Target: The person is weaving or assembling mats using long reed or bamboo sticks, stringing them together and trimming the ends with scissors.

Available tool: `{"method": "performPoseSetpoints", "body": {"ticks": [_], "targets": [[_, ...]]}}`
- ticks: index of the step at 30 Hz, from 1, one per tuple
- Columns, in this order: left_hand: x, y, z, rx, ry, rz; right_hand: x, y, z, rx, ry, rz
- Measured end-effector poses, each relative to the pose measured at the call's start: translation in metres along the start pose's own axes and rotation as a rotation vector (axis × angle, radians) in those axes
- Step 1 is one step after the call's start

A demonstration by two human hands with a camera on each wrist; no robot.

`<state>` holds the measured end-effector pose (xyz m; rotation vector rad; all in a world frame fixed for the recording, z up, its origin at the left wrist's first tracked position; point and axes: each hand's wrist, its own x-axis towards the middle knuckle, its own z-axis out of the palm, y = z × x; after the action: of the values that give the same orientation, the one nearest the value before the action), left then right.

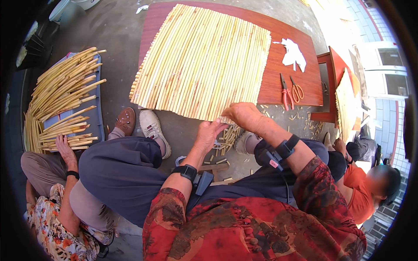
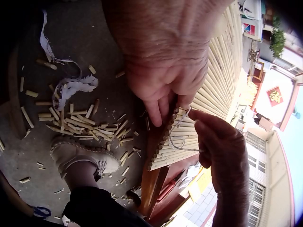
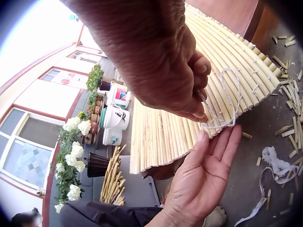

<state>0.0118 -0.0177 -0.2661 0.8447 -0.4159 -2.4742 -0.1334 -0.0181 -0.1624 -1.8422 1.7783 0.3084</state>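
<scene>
A mat of pale reed sticks (image 1: 200,61), bound with white string, lies on the red-brown table (image 1: 291,39), its near edge reaching past the table toward the person. My left hand (image 1: 206,135) holds that edge, its fingers stretched beneath and the thumb at the border, as the right wrist view shows. Right above it, my right hand (image 3: 156,71) pinches white string (image 3: 235,97) at the stick ends. A loose loop of this string lies over the mat. In the left wrist view the cut stick ends form a row beside the left fingers.
Red-handled pliers (image 1: 285,93), scissors (image 1: 297,91) and a white cloth (image 1: 292,54) lie on the table's right. Cut stubs (image 1: 228,139) litter the floor. At left, a seated person's hand (image 1: 65,150) touches long sticks (image 1: 65,87) on a grey-blue tray. Another person (image 1: 363,191) sits at right.
</scene>
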Motion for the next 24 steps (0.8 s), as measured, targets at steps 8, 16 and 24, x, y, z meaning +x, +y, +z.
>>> {"method": "performPoseSetpoints", "body": {"ticks": [8, 16, 24], "targets": [[0.002, -0.003, -0.004, 0.017, 0.002, -0.006, 0.017, -0.014, -0.006, -0.260, -0.109, -0.058], [0.001, -0.008, -0.001, -0.001, 0.081, 0.044, 0.024, -0.040, -0.005, -0.374, -0.112, -0.176], [-0.004, -0.008, 0.003, 0.088, 0.037, 0.038, -0.021, -0.009, -0.040, 0.187, 0.264, 0.117]]}}
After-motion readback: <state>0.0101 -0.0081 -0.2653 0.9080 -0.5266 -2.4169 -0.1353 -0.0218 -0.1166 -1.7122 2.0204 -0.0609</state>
